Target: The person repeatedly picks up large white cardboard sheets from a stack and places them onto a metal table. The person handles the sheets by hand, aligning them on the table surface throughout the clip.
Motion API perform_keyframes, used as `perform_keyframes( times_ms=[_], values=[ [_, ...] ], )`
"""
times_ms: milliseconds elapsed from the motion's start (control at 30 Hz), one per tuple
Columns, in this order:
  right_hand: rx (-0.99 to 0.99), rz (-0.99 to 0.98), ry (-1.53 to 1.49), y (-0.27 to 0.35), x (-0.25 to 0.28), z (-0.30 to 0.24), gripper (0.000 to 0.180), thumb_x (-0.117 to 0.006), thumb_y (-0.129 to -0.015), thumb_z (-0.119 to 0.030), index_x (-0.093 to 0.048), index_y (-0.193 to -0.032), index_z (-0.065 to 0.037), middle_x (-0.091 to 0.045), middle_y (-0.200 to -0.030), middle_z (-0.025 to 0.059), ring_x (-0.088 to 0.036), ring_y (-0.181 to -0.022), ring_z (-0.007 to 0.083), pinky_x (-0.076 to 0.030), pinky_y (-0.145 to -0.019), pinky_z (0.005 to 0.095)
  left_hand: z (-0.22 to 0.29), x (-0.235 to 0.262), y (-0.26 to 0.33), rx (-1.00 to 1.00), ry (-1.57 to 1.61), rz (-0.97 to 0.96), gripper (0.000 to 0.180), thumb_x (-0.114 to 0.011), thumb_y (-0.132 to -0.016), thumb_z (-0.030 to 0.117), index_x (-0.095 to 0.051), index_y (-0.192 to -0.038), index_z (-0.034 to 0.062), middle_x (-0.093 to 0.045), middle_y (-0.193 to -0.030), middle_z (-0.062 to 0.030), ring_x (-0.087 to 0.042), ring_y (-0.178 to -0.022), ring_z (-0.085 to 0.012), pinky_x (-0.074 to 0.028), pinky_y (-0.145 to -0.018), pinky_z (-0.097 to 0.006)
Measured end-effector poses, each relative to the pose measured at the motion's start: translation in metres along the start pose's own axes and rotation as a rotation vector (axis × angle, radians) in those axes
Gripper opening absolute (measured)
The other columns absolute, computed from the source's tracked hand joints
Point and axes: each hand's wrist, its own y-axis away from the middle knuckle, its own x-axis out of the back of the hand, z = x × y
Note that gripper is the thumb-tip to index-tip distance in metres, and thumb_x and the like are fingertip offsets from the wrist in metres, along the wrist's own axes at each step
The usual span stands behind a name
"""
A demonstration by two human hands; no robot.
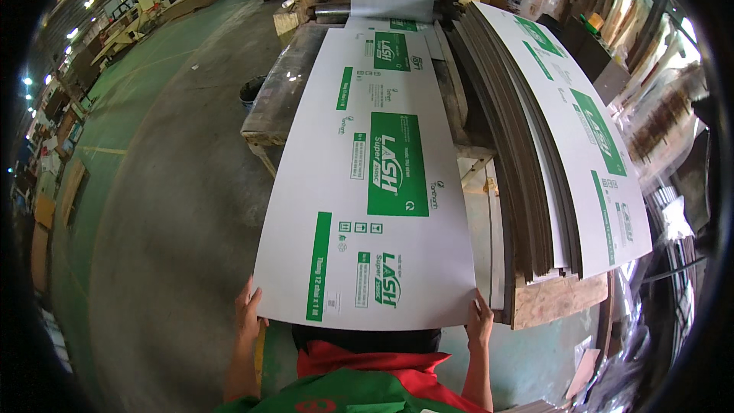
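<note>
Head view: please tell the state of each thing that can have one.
printed white sheet: lying flat, held at both near corners
left hand: gripping the near left corner
right hand: gripping the near right corner
stack of sheets: piled, resting on a wooden pallet

Smooth, faintly glossy white printed cardboard sheet [367, 183]; rough bare wooden pallet [558, 298]; dull, worn concrete floor [176, 206].

I see a large white printed cardboard sheet [367, 183] with green panels, lying flat and lengthwise away from me, its near corners gripped, far end on the machine table
</note>
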Motion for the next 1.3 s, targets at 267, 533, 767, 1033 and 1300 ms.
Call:
perform_keyframes(
  times_ms=[267,533,767,1033,1300],
  values=[
    [-0.055,0.025,-0.031,0.059,0.047,0.030,0.042,-0.053,-0.098,-0.010,-0.055,-0.138,0.002,-0.063,-0.092,0.0042,-0.050,-0.074,0.0071,-0.044,-0.066,0.0230,-0.020,0.018,0.059,-0.048,-0.229,0.003,0.056,-0.054,-0.099,0.025,-0.042,-0.144,-0.0076,-0.067,-0.097,-0.0107,-0.060,-0.063,-0.0091,-0.048,-0.048,-0.024],
    [0.011,0.127,-0.054,0.039,0.032,0.020,0.042,-0.052,-0.099,-0.014,-0.055,-0.134,0.008,-0.065,-0.122,0.0135,-0.058,-0.108,0.0152,-0.043,-0.096,0.0272,-0.026,-0.009,0.034,-0.199,-0.218,0.191,0.050,-0.058,-0.099,0.021,-0.050,-0.134,-0.0144,-0.066,-0.112,-0.0130,-0.061,-0.094,-0.0145,-0.049,-0.084,-0.029],
    [0.160,0.277,-0.008,-0.103,-0.018,-0.032,0.033,-0.053,-0.099,-0.018,-0.067,-0.117,0.006,-0.070,-0.096,0.0118,-0.061,-0.087,0.0154,-0.049,-0.080,0.0303,-0.035,-0.072,-0.103,-0.091,-0.117,0.352,0.053,-0.065,-0.097,0.022,-0.051,-0.135,-0.0120,-0.064,-0.124,-0.0184,-0.060,-0.110,-0.0189,-0.046,-0.098,-0.030],
    [0.124,0.344,-0.007,-0.189,-0.056,-0.031,0.033,-0.054,-0.100,-0.020,-0.066,-0.118,0.005,-0.071,-0.103,0.0127,-0.063,-0.093,0.0198,-0.049,-0.086,0.0322,0.005,-0.114,-0.178,-0.142,-0.146,0.225,0.061,-0.062,-0.098,0.032,-0.047,-0.139,-0.0108,-0.053,-0.139,-0.0247,-0.055,-0.125,-0.0273,-0.043,-0.106,-0.035],
    [0.074,0.123,0.048,-0.317,-0.112,-0.080,0.024,-0.050,-0.098,-0.012,-0.065,-0.099,0.006,-0.067,-0.097,0.0186,-0.064,-0.095,0.0321,-0.051,-0.086,0.0407,0.053,-0.160,-0.308,0.021,-0.477,0.211,0.057,-0.065,-0.096,0.031,-0.050,-0.141,-0.0007,-0.060,-0.130,-0.0201,-0.056,-0.123,-0.0302,-0.046,-0.101,-0.039]
  ],
)
